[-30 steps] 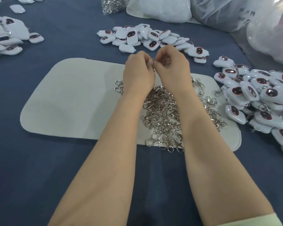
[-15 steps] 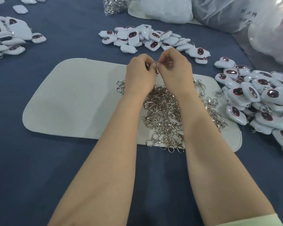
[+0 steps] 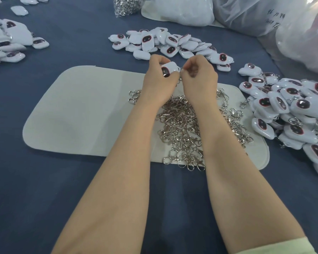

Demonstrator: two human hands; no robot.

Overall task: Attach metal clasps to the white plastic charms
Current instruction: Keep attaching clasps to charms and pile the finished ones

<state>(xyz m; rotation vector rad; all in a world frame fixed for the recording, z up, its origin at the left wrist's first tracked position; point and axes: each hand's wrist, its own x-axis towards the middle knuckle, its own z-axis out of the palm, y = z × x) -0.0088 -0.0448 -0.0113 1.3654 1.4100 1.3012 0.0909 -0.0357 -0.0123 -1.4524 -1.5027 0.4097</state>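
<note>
While the left hand point(image 3: 160, 83) curls its fingers and thumb round one white charm point(image 3: 170, 69), dark face turned toward the camera, the right hand point(image 3: 200, 77) closes thumb and forefinger in a tight pinch at the charm's right edge. A glint of metal between the two hands is most likely the clasp point(image 3: 180, 70), though most of it is hidden by the fingers.

The charm looks light, hard and glossy, so it would probably slip in a loose hold. Gripping it across its flat sides, as the left hand does, seems the safe way, leaving its edge free. The clasp is small, stiff and fiddly (its ring is too small to make out), and I judge it needs fingertips only.

Directly beneath the wrists lies a tangled pile of clasps point(image 3: 180, 125) on a pale mat point(image 3: 84, 110). Just beyond the grip sits a heap of charms point(image 3: 165, 43); a second heap point(image 3: 290, 107), some with clasps showing, lies well to the right of it, and a third heap point(image 3: 6, 44) far to the left. Plastic bags point(image 3: 182, 10) stand further beyond. Nothing blocks the hands, though the linked clasps below may snag when one is lifted.
</note>
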